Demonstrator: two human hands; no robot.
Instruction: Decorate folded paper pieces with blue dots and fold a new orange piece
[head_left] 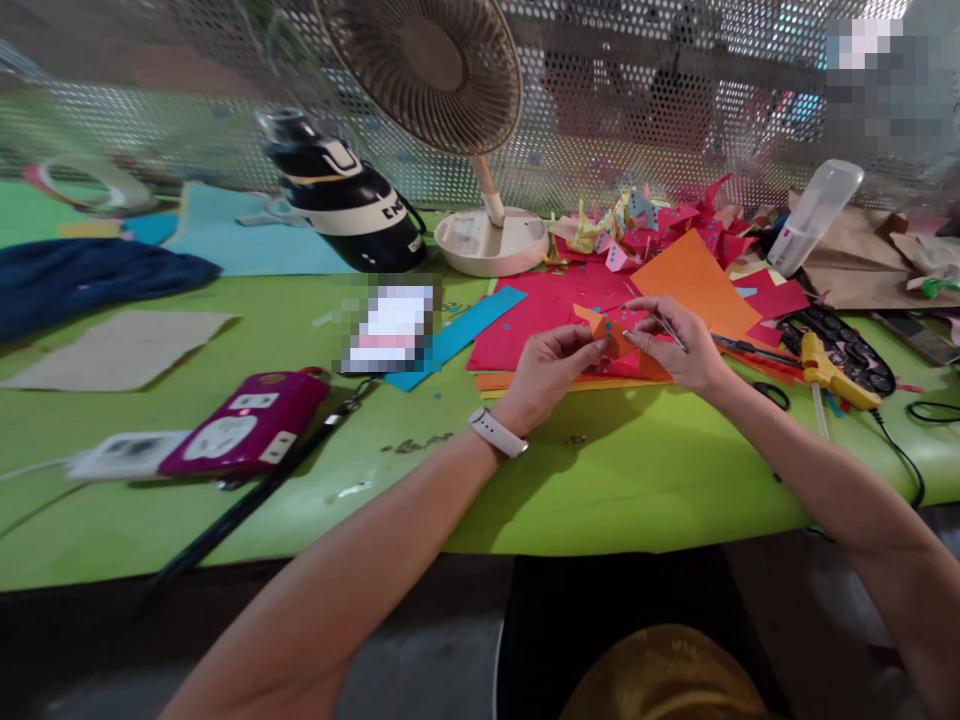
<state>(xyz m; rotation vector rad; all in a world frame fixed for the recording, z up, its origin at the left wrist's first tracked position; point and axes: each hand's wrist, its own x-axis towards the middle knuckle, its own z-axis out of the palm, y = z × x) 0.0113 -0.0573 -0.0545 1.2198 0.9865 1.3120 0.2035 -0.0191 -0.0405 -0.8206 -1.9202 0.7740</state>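
Note:
My left hand (pixel 551 365), with a white watch on its wrist, pinches a small folded orange paper piece (pixel 609 332) above a pile of red and orange sheets (pixel 547 310). My right hand (pixel 675 345) is closed around thin metal tweezers (pixel 664 325), whose tip meets the orange piece. Both hands hover just over the green table (pixel 637 480).
A yellow glue gun (pixel 829 372) and black tray lie to the right. Folded paper shapes (pixel 645 225) pile behind the sheets. A desk fan (pixel 450 90), black-and-white bottle (pixel 345 200), purple power strip (pixel 240 435), blue strip (pixel 465 335), glue bottle (pixel 814 215) and perforated metal screen stand around.

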